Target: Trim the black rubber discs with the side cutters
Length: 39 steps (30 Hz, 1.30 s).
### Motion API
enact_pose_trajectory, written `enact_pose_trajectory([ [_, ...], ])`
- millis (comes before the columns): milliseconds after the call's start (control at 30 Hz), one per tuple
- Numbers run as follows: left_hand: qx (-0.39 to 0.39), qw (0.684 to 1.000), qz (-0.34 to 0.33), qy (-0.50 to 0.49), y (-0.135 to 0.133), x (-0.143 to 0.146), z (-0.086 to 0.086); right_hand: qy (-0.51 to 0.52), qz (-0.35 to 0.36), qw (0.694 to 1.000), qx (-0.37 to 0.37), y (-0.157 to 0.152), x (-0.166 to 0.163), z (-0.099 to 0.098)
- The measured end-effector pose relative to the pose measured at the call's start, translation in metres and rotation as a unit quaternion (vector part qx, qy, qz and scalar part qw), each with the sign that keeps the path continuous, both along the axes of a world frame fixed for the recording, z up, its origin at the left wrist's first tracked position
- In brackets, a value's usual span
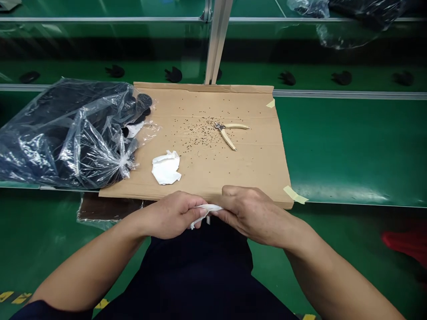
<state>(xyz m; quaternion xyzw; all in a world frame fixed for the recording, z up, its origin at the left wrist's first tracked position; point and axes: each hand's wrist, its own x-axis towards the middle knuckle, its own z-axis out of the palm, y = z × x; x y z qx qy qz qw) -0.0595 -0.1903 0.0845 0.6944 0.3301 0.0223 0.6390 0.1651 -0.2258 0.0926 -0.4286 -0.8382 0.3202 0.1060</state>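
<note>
My left hand [171,214] and my right hand [248,212] meet just below the near edge of a cardboard sheet [253,169]. Both are closed on a small white strip [207,210] of paper or cloth stretched between their fingers. A crumpled white piece [166,168] lies on the cardboard just beyond my left hand. Small cutting pliers [228,131] with cream handles lie open further back, among several tiny dark specks [200,131].
A clear plastic bag [66,133] of black parts rests at the left, overlapping the cardboard. Black parts [173,74] sit spaced along the green conveyor behind. An upright metal post [216,40] stands at the back. Another plastic bag [347,22] lies top right.
</note>
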Motion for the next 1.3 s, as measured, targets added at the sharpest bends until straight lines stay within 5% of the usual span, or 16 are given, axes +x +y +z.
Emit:
enact_pose_trajectory([
  [100,0.022,0.999,0.023,-0.037,-0.003,-0.001,0.006,0.076,0.047,0.996,-0.01,-0.001,-0.002,0.001],
  [267,-0.085,0.986,0.01,-0.141,-0.015,0.003,0.019,0.314,0.066,0.939,-0.124,-0.012,-0.01,0.003],
  [367,-0.184,0.958,0.076,-0.206,-0.025,0.005,0.017,0.45,-0.017,0.87,-0.201,-0.024,-0.02,0.001],
  [500,-0.278,0.849,0.267,-0.361,-0.027,-0.001,0.009,0.628,-0.2,0.718,-0.223,-0.029,-0.025,-0.004],
  [567,-0.277,0.829,0.316,-0.368,-0.024,-0.004,0.005,0.632,-0.259,0.689,-0.243,-0.025,-0.025,-0.007],
  [800,-0.183,0.864,0.392,-0.259,-0.028,0.008,-0.015,0.575,-0.324,0.685,-0.31,-0.01,-0.034,-0.026],
  [900,-0.186,0.871,0.393,-0.229,-0.032,0.011,-0.021,0.556,-0.323,0.712,-0.283,-0.01,-0.038,-0.032],
  [1133,-0.217,0.903,0.322,-0.184,-0.038,0.024,-0.026,0.431,-0.244,0.868,0.033,-0.024,-0.049,-0.046],
  [1300,-0.266,0.898,0.293,-0.192,-0.04,0.032,-0.028,0.294,-0.169,0.925,0.173,-0.023,-0.049,-0.056],
])
